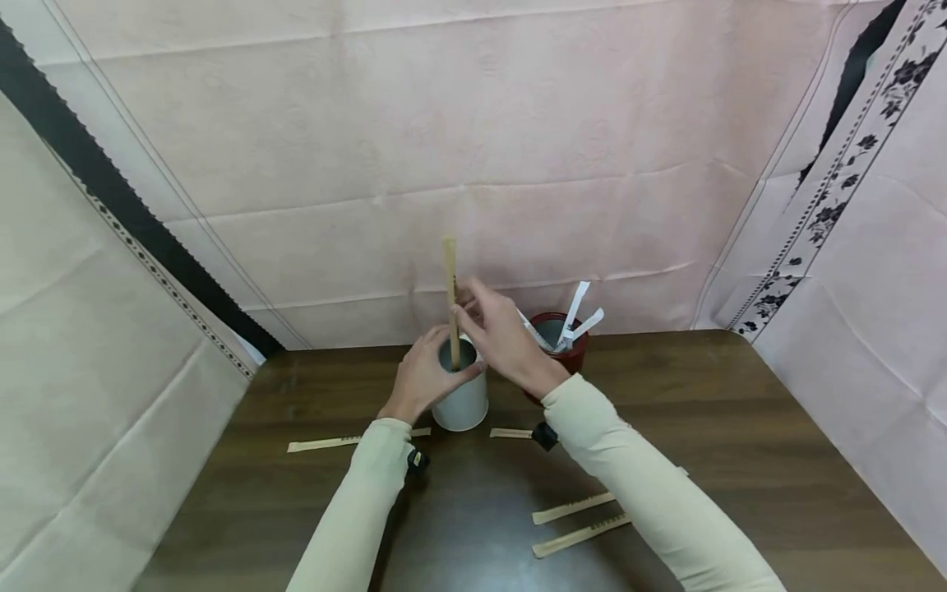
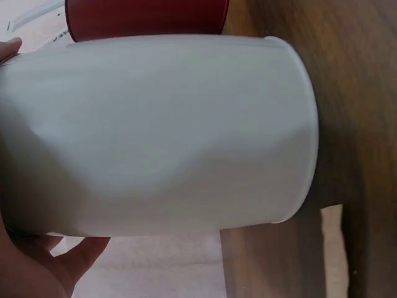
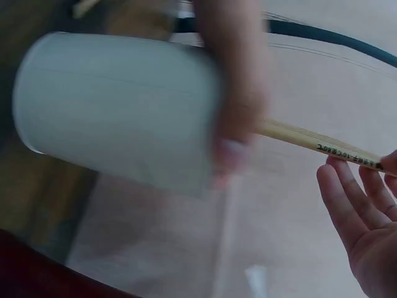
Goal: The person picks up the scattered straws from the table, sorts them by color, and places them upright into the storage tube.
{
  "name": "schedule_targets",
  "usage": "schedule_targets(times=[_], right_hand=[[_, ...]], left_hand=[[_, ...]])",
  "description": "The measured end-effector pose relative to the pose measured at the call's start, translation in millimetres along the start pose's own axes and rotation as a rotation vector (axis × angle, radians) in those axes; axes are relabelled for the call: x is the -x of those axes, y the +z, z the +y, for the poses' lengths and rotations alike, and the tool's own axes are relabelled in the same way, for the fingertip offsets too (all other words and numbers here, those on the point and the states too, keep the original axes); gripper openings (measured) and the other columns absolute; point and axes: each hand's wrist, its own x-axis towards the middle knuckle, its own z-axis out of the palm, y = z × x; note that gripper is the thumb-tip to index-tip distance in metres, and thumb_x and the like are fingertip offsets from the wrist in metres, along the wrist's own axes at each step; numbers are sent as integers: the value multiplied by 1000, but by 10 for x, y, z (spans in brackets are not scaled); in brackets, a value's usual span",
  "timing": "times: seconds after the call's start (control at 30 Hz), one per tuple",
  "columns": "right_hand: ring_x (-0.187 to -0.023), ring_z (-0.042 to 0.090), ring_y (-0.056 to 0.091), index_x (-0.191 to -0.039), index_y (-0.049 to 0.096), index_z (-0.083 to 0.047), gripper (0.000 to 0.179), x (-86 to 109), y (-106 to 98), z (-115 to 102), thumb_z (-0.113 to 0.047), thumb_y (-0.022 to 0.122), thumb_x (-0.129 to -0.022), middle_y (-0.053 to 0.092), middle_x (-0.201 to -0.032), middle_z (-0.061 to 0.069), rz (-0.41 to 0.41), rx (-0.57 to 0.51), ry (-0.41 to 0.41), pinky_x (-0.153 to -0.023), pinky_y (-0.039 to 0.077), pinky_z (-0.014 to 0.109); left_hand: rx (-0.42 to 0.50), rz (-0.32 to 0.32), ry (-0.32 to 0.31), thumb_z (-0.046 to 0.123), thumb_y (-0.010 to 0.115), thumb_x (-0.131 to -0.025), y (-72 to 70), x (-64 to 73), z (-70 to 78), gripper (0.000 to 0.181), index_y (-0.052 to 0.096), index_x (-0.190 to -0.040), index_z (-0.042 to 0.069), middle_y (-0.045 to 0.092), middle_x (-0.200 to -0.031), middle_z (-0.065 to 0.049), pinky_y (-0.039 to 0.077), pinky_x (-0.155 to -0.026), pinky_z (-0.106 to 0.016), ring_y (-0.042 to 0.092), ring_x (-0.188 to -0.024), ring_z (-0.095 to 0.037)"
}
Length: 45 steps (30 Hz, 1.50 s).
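Observation:
A white cup [image 1: 460,409] stands on the table, and my left hand [image 1: 423,376] grips it around the upper part. Its smooth side fills much of the left wrist view, with fingers at the rim end. My right hand [image 1: 503,333] pinches a long tan strip [image 1: 450,271] with black printing, which stands nearly upright with its lower end inside the cup's mouth. In the right wrist view, the fingertips hold the strip [image 3: 298,136] toward its far end, beyond the cup [image 3: 118,105].
Just right of the white cup is a dark red cup [image 1: 575,360] with white strips [image 1: 579,300] sticking out. More tan strips lie on the wooden table: one left [image 1: 325,444], one near the right wrist [image 1: 510,432], two by the right forearm [image 1: 580,537]. Cloth walls surround the table.

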Motion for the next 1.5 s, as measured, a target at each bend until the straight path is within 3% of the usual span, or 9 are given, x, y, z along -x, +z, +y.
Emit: schedule_targets(times=[0.1,0.27,0.57,0.73,0.93,1.03,1.23,1.37,1.5], right_hand=[[-94,18,74,-124,62,-8,18,28,129,136,-15,62,-108,74,-108,7,-57,84,112,-79,61,33],[-71,16,68,-112,69,-7,14,23,275,312,-19,64,-107,75,-94,6,-144,232,255,-59,54,29],[-76,18,71,-111,75,-2,20,35,218,248,-19,64,-106,76,-97,10,-146,371,263,-64,58,32],[-67,11,67,-116,72,-2,21,139,-58,-72,-19,65,-107,75,-92,5,-225,271,211,-59,55,28],[-76,9,70,-114,76,-8,17,381,-506,-206,-20,66,-106,77,-93,1,-373,63,212,-73,60,33],[-69,12,67,-108,75,-12,12,532,-660,-58,-18,65,-106,72,-84,1,-482,-9,266,-69,60,37],[-84,7,65,-109,73,-11,8,919,-684,591,-16,69,-103,71,-93,-5,-695,93,211,-77,55,29],[-86,8,65,-109,72,-5,10,1219,-679,971,-12,71,-101,72,-95,-3,-708,148,283,-79,56,30],[-77,7,62,-106,73,-7,12,1425,-668,1167,-14,76,-98,69,-87,-5,-672,238,346,-72,54,29]], left_hand=[[50,-7,-16,66,79,-84,44,1,15,85,54,-154,27,54,-154,1,49,-106,-60,57,-135,-32],[64,-5,-20,57,82,-85,76,12,27,78,57,-151,22,55,-152,0,48,-108,-58,58,-135,-31],[31,-14,-9,62,78,-86,95,35,2,83,55,-154,21,53,-156,0,47,-109,-60,56,-138,-32],[10,13,-7,69,75,-86,58,40,-41,85,55,-155,23,53,-156,0,47,-108,-62,57,-138,-33],[13,12,-18,72,72,-86,2,38,-45,86,54,-155,23,52,-157,-1,47,-106,-64,56,-137,-37],[7,16,-28,73,72,-85,-10,46,-46,87,54,-155,24,52,-158,-2,46,-106,-65,56,-137,-37],[9,32,-32,70,74,-85,-7,56,-51,85,56,-154,24,52,-157,-4,45,-106,-67,56,-136,-38],[20,25,-34,69,75,-85,29,43,-31,84,55,-154,26,52,-157,-4,45,-105,-68,57,-136,-39],[27,32,-20,71,74,-83,59,20,-7,86,56,-154,26,52,-157,-5,45,-105,-68,57,-135,-39]])
